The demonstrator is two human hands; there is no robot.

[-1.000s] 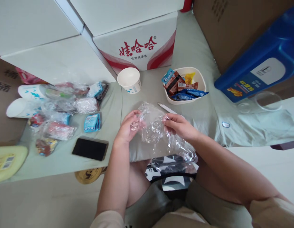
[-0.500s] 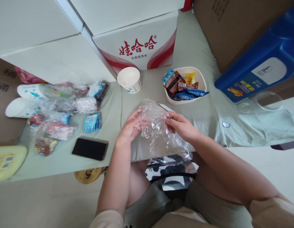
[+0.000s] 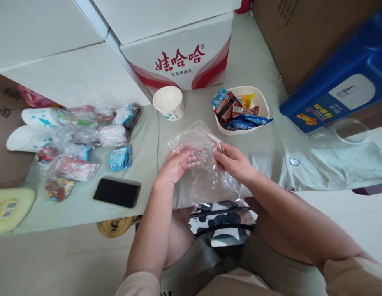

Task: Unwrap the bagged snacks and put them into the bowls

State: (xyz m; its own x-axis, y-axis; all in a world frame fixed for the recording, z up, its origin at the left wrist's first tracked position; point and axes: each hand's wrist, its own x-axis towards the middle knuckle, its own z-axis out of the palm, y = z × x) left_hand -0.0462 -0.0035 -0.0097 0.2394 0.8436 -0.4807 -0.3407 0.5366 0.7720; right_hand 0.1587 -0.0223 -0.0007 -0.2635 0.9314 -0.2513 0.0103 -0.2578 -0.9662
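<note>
A clear, crinkled plastic bag (image 3: 204, 181) hangs between both hands over the table's front edge, its upper part spread toward the cup. The fingers of my left hand (image 3: 174, 165) are closed on its left side, partly seen through the film. My right hand (image 3: 233, 160) pinches the bag's right side between thumb and fingers. Just past the right fingers, a thin white item, mostly covered, lies on the cloth. Beyond the bag stand a white paper cup (image 3: 168, 102) and a cream bowl (image 3: 265, 102) of small snack packets (image 3: 232, 107).
On the left lie bagged snacks (image 3: 75, 168), two tipped paper cups (image 3: 22, 138), blue packets (image 3: 119, 158) and a phone (image 3: 117, 192). A white-and-red carton (image 3: 181, 61) stands at the back. To the right are a big blue bottle (image 3: 332, 82) and a clear plastic cup (image 3: 349, 131).
The bag is more spread out, its upper part pushed farther toward the cup and its lower end drawn up a little. My left hand has shifted slightly right.
</note>
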